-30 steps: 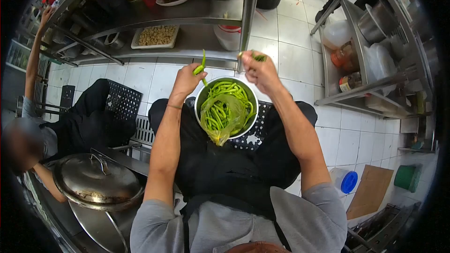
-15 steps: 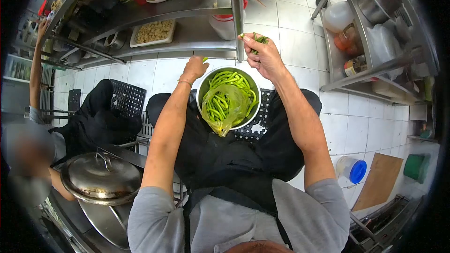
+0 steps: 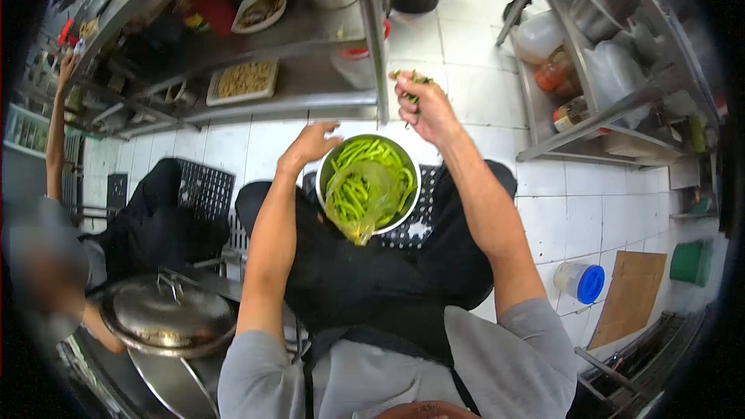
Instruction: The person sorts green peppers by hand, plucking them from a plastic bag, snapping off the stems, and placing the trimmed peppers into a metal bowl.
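A round metal pot (image 3: 417, 186) stands between the knees, holding many green beans (image 3: 371, 157) and a yellowish clear plastic bag (image 3: 359, 217) with more beans showing through. My left hand (image 3: 310, 145) is over the pot's upper left rim, fingers apart, with nothing visible in it. Farther forward and to the right, above the floor, my right hand (image 3: 425, 112) is closed on a small bunch of green bean pieces (image 3: 415, 85). Some pieces stick out past its fingertips.
Metal shelving (image 3: 310, 70) with trays and pots stands ahead; another rack (image 3: 597, 109) is at the right. A seated person (image 3: 46, 264) is at the left, near a lidded pot (image 3: 171, 314). A blue-lidded tub (image 3: 580, 282) and cardboard (image 3: 630, 299) lie right.
The view has shifted, so the pot and knees appear lower. My left hand has opened, and the green piece at its fingertips no longer shows. My right hand still holds its bunch.
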A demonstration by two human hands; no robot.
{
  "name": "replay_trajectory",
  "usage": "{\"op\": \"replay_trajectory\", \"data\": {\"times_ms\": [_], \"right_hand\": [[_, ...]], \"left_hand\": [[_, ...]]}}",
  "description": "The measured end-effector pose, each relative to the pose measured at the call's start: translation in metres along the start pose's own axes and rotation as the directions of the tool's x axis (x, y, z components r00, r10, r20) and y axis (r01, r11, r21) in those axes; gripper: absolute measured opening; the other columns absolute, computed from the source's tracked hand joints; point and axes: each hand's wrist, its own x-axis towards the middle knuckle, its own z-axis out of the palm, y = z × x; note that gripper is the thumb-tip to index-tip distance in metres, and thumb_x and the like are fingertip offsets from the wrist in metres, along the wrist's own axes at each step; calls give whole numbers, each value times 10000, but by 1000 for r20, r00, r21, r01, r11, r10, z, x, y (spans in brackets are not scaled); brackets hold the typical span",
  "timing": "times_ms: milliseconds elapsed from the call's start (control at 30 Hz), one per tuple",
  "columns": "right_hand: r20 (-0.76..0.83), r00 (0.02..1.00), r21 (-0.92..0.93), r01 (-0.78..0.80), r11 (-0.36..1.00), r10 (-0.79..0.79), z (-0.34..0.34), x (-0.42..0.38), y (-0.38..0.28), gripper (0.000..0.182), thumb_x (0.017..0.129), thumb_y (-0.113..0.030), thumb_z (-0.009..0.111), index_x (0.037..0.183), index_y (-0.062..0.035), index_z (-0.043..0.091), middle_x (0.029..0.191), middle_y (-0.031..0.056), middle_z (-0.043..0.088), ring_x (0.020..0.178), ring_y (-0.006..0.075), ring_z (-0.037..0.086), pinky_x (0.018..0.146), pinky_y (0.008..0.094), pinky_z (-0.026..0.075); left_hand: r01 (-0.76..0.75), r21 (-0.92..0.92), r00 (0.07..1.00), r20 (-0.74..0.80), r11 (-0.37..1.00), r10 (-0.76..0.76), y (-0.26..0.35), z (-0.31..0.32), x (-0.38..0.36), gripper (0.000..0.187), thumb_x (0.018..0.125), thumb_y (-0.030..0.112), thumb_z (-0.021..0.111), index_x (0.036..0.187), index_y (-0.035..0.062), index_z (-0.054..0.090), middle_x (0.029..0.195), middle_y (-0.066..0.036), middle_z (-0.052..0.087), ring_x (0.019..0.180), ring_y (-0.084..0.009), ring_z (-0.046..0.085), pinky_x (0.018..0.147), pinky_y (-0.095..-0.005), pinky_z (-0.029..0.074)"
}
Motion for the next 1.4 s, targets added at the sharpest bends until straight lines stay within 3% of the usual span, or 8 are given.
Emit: {"op": "replay_trajectory", "data": {"times_ms": [233, 400, 633, 767, 900, 1133, 1233, 1400], "right_hand": [[-238, 969, 100, 90, 991, -64, -26, 12, -24, 115, 883, -173, 670, 913, -131, 568, 758, -18, 525, 543, 78, 431, 424, 239, 320], [-372, 928, 113, 62, 992, -15, -38, 15, -30, 354, 857, -421, 709, 727, -194, 470, 656, -5, 515, 520, 123, 450, 400, 265, 302], [-23, 999, 791, 43, 610, -40, -148, 15, -99, 362, 940, -353, 608, 705, -109, 479, 674, 23, 477, 552, 139, 415, 415, 279, 335], [-161, 987, 784, 145, 604, -28, -220, -23, -97, 343, 968, -340, 561, 753, -77, 514, 723, 55, 518, 643, 180, 507, 559, 312, 465], [-516, 799, 623, 104, 775, 308, -253, -78, -18, 285, 969, -315, 559, 806, -82, 543, 832, 118, 596, 788, 264, 624, 770, 507, 521], [-711, 444, 641, 91, 762, 546, -387, -100, 136, 263, 979, -282, 534, 821, -72, 526, 749, 98, 553, 721, 261, 596, 651, 439, 534], [-640, 613, 549, -56, 834, 463, -378, -10, 79, 321, 974, -384, 545, 793, -125, 489, 706, 80, 520, 632, 238, 537, 631, 446, 516], [-368, 914, 151, 239, 959, -170, -201, 207, -200, 479, 902, -475, 655, 1011, -34, 503, 951, 153, 498, 836, 313, 552, 734, 453, 534]], "left_hand": [[27, 92, 995, -101, 995, -18, -5, -28, -18, 483, 840, 280, 687, 1217, -16, 626, 1135, -256, 657, 1071, -392, 634, 937, -406, 497], [5, 110, 993, -114, 994, 8, -15, -26, -19, 475, 838, 279, 679, 1200, -25, 632, 1155, -260, 644, 1114, -400, 606, 966, -421, 480], [-1, 121, 997, -77, 993, 10, -6, -32, -18, 465, 848, 279, 666, 1202, -20, 631, 1151, -260, 646, 1099, -389, 619, 959, -414, 486], [32, 108, 998, -64, 994, -25, 0, -35, -22, 454, 861, 273, 660, 1213, -12, 627, 1125, -279, 649, 1066, -395, 635, 932, -410, 504], [31, 127, 999, -33, 991, -27, 1, -33, -23, 431, 881, 267, 645, 1211, -9, 630, 1124, -276, 650, 1067, -402, 631, 931, -417, 503], [79, 163, 996, 25, 983, -85, 6, -35, -15, 420, 890, 265, 636, 1200, -19, 631, 1127, -269, 649, 1062, -413, 626, 923, -428, 503], [36, 166, 999, -17, 985, -34, -2, -34, -5, 422, 875, 275, 658, 1188, -7, 642, 1079, -251, 674, 1010, -398, 653, 895, -419, 516], [50, 207, 998, -38, 977, -43, -3, -32, 8, 410, 864, 244, 664, 1172, -25, 643, 1075, -266, 666, 1015, -412, 643, 893, -430, 516]]}}
